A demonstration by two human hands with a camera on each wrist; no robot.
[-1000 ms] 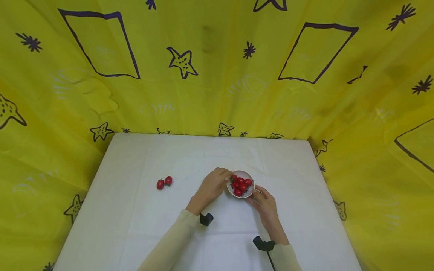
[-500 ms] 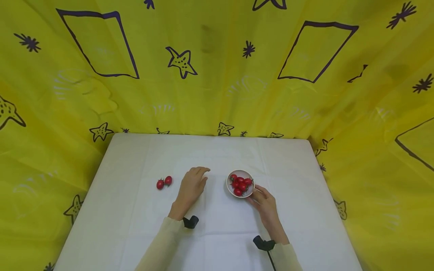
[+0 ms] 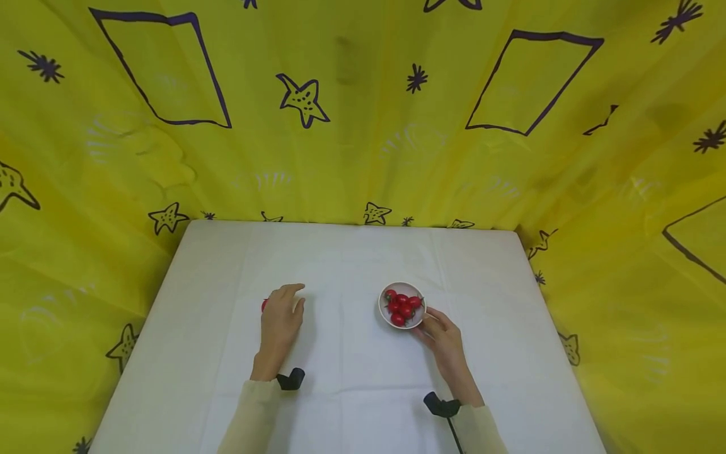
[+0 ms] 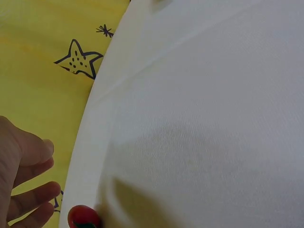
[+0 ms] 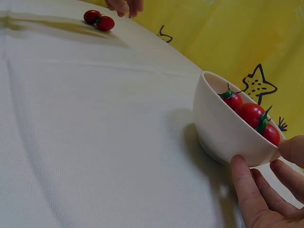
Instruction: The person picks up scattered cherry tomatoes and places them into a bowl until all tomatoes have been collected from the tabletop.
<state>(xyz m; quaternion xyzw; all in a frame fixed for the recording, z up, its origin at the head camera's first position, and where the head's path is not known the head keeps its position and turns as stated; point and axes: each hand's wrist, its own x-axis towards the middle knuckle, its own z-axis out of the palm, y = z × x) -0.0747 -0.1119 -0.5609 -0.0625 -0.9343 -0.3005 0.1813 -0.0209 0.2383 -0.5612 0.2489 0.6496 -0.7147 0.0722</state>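
Note:
My right hand (image 3: 448,348) holds a small white bowl (image 5: 221,128) by its near right side, thumb at the rim and fingers low against the outer wall. Several red cherry tomatoes (image 5: 249,114) with green stems lie in the bowl. On the left, my left hand (image 3: 279,325) hovers over the table, its fingers spread loosely with nothing between them. Below it lie two loose cherry tomatoes (image 5: 104,23), side by side in the right wrist view. The hand hides most of them from the head camera. One tomato (image 4: 84,217) shows at the bottom of the left wrist view.
A white cloth covers the table (image 3: 351,252). Yellow curtains (image 3: 351,145) with dark star and frame drawings hang behind it and along both sides. Dark camera mounts (image 3: 441,405) sit at both wrists, and a cable runs down from the right one.
My left hand has let go of a cherry tomato at the bowl and moved left, over the two loose ones. My right hand and the bowl have stayed in place.

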